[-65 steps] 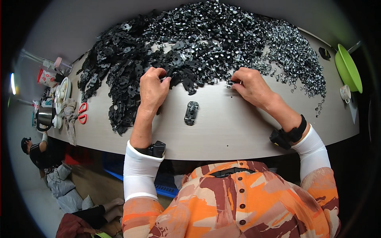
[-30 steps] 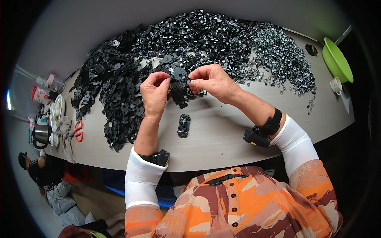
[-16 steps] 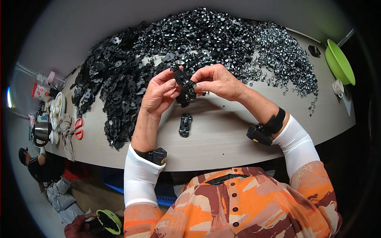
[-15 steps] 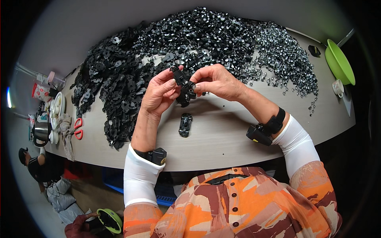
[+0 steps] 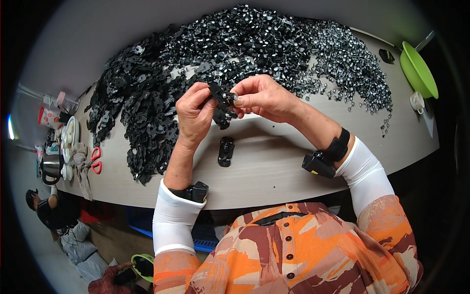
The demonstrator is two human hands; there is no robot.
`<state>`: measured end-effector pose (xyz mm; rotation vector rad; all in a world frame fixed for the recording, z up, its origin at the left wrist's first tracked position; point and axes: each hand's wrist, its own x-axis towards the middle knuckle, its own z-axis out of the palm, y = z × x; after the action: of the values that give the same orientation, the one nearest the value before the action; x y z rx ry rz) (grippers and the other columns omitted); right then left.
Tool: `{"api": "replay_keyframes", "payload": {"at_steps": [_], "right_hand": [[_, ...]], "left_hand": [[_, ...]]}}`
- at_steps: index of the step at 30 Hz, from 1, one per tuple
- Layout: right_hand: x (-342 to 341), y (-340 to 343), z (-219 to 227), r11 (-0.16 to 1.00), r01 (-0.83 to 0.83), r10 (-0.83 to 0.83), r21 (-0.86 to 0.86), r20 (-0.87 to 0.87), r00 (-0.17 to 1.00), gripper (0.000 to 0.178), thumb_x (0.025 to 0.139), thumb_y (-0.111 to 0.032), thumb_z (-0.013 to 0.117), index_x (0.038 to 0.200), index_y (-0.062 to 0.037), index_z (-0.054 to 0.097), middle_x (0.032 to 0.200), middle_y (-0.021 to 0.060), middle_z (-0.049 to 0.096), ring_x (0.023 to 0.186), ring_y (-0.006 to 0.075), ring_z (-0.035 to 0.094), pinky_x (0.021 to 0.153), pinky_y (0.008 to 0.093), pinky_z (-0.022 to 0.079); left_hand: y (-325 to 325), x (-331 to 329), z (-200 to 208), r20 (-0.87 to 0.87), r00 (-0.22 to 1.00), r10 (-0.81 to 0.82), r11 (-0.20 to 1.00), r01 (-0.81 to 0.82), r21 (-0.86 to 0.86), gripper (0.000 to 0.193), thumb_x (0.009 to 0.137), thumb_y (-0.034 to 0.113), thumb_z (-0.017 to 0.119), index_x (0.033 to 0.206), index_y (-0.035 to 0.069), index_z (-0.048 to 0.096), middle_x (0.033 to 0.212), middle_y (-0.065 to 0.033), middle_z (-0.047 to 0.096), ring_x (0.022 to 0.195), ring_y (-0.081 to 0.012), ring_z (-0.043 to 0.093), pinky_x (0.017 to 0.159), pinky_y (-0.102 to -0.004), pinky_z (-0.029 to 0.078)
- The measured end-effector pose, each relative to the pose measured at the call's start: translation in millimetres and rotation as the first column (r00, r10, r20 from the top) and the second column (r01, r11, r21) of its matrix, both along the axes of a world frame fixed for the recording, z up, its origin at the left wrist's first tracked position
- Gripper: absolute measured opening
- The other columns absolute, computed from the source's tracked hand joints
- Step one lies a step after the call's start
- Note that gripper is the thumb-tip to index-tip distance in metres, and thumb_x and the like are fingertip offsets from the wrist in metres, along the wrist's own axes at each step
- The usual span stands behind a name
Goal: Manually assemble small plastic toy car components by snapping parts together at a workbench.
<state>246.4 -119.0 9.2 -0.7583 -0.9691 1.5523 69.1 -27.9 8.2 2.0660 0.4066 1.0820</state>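
Above the table, my left hand (image 5: pixel 192 113) is closed on a black plastic toy car chassis (image 5: pixel 221 119), which is tilted and partly hidden by the fingers. At its right side my right hand (image 5: pixel 268 98) pinches a small wheel (image 5: pixel 234 97) with thumb and forefinger. Whether the wheel is seated on the chassis is too small to tell. Below both hands, another black car chassis (image 5: pixel 225 152) with wheels lies on the table (image 5: pixel 279 169), touched by neither hand.
Black chassis plates (image 5: pixel 142 93) are heaped at left, dark wheel parts (image 5: pixel 245 39) behind, silver-faced wheel pieces (image 5: pixel 350 63) at right. Red-handled scissors (image 5: pixel 96 160) and a cloth (image 5: pixel 81 164) lie left. A green basin (image 5: pixel 418 71) and white cup (image 5: pixel 417 103) stand right. Two people are at lower left.
My left fingers have curled more tightly around the chassis, and its tilt has changed. My right hand has shifted slightly left and still pinches at its side.
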Motion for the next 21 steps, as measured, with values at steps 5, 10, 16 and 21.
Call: {"api": "replay_keyframes", "payload": {"at_steps": [5, 10, 16, 21], "right_hand": [[7, 0, -5, 0.999, 0.024, -0.025, -0.046, -0.036, 0.999, 0.018, 0.081, -0.009, 0.068, 0.092, 0.005, 0.062, 0.08, 0.0092, 0.063, 0.07, 0.0144, 0.061, 0.064, 0.0271, 0.052], [13, -7, 16, 0.987, 0.156, -0.158, 0.03, 0.117, 0.98, 0.016, 0.082, -0.009, 0.066, 0.091, 0.0037, 0.062, 0.08, 0.0062, 0.063, 0.069, 0.0109, 0.059, 0.064, 0.0229, 0.05], [7, -13, 22, 0.956, 0.218, -0.29, 0.195, 0.525, 0.801, 0.011, 0.08, -0.004, 0.062, 0.087, 0.0037, 0.064, 0.076, 0.0044, 0.064, 0.069, 0.0079, 0.059, 0.064, 0.0236, 0.052], [4, -11, 19, 0.978, 0.148, -0.203, 0.144, 0.521, 0.829, 0.01, 0.082, -0.001, 0.06, 0.091, 0.0023, 0.062, 0.08, 0.0021, 0.061, 0.072, 0.007, 0.057, 0.065, 0.0221, 0.049]], "left_hand": [[7, -2, 6, -0.08, 0.993, 0.092, 0.924, -0.055, 0.379, 0.015, 0.072, -0.008, 0.064, 0.085, 0.0, 0.063, 0.076, -0.0072, 0.058, 0.062, -0.0198, 0.058, 0.054, -0.0273, 0.046], [15, -10, 3, -0.251, 0.905, 0.343, 0.862, -0.197, 0.468, 0.018, 0.071, -0.002, 0.067, 0.088, 0.004, 0.065, 0.081, -0.006, 0.061, 0.071, -0.0257, 0.062, 0.06, -0.0342, 0.049], [22, -21, 1, -0.407, 0.792, 0.454, 0.864, -0.281, 0.417, 0.031, 0.069, 0.009, 0.075, 0.097, -0.001, 0.065, 0.107, -0.0108, 0.059, 0.071, -0.0219, 0.063, 0.063, -0.0306, 0.051], [3, -8, 9, 0.231, 0.956, -0.183, 0.483, 0.292, -0.825, 0.042, 0.08, 0.003, 0.068, 0.119, -0.002, 0.053, 0.096, -0.0093, 0.062, 0.067, -0.0093, 0.058, 0.047, -0.016, 0.042]]}}
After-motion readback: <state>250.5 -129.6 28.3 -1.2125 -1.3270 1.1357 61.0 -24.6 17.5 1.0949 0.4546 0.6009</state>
